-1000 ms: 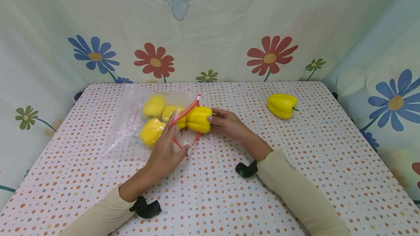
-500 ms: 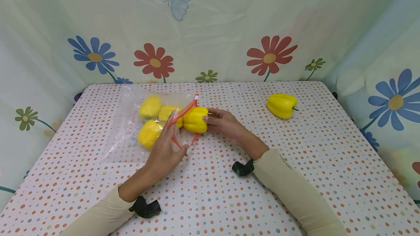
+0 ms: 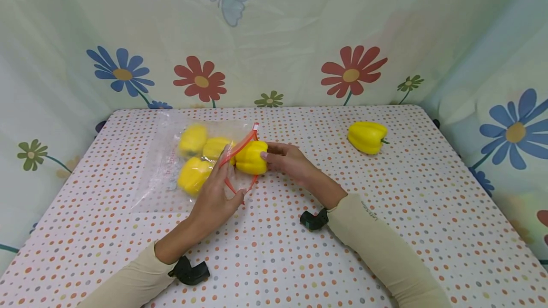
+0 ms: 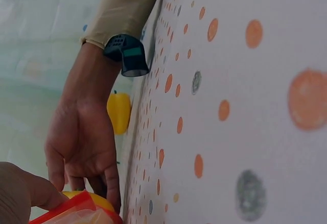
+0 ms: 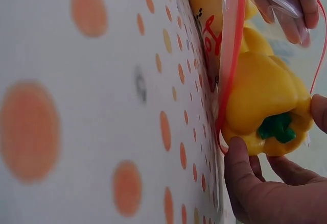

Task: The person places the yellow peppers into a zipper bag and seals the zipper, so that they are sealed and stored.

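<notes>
A clear plastic zip bag (image 3: 160, 179) with a red-orange rim lies on the left half of the table, its mouth facing right. Inside it rest three yellow bell peppers (image 3: 192, 140). My left hand (image 3: 214, 203) grips the rim of the bag's mouth between thumb and fingers. At that mouth my right hand (image 3: 288, 161) holds another yellow bell pepper (image 3: 251, 158) by its stem end, the pepper partly inside the rim. In the right wrist view its green stem (image 5: 278, 127) points back toward the right fingers.
One more yellow bell pepper (image 3: 367, 137) lies on its side at the back right of the dotted table (image 3: 342, 179). A flowered curtain (image 3: 278, 27) stands behind the table and along both sides. Each wrist wears a black camera mount (image 3: 190, 271).
My right hand has moved left, carrying the held pepper farther into the bag's mouth. The peppers inside have shifted slightly left. My left hand has stayed nearly still.
</notes>
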Demonstrator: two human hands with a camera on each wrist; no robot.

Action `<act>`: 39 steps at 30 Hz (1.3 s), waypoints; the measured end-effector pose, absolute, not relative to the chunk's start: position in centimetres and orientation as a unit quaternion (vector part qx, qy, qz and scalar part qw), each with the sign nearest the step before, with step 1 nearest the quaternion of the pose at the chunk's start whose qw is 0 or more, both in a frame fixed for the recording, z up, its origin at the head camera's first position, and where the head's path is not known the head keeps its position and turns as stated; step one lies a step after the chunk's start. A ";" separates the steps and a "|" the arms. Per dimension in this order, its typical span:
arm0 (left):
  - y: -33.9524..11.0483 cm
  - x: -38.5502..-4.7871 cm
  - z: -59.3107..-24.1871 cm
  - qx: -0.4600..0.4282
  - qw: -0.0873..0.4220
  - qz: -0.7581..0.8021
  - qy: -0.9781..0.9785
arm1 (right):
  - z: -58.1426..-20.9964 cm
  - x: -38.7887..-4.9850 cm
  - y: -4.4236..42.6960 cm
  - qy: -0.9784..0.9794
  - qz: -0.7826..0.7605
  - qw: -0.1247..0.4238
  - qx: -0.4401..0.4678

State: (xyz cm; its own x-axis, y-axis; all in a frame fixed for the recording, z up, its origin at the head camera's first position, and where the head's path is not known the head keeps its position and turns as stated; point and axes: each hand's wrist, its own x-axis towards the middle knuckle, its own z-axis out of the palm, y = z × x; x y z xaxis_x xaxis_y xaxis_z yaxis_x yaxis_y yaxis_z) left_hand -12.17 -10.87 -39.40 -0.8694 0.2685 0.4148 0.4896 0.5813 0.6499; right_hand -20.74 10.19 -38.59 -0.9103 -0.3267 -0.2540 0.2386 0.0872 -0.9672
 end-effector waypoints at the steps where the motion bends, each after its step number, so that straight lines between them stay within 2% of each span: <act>1: -10.9 -12.2 -39.4 -0.216 0.137 -0.402 -0.879 | -38.6 -20.7 10.1 0.709 -0.673 0.208 -0.033; 18: -11.0 -12.2 -39.6 -0.231 0.148 -0.403 -0.873 | -38.8 -20.8 8.5 0.734 -0.645 0.207 -0.051; 30: -11.0 -12.2 -39.5 -0.222 0.132 -0.407 -0.876 | -38.8 -21.1 8.6 0.742 -0.639 0.200 -0.027; 39: -10.9 -11.9 -39.4 -0.225 0.126 -0.408 -0.876 | -38.6 -21.1 9.2 0.683 -0.700 0.207 -0.012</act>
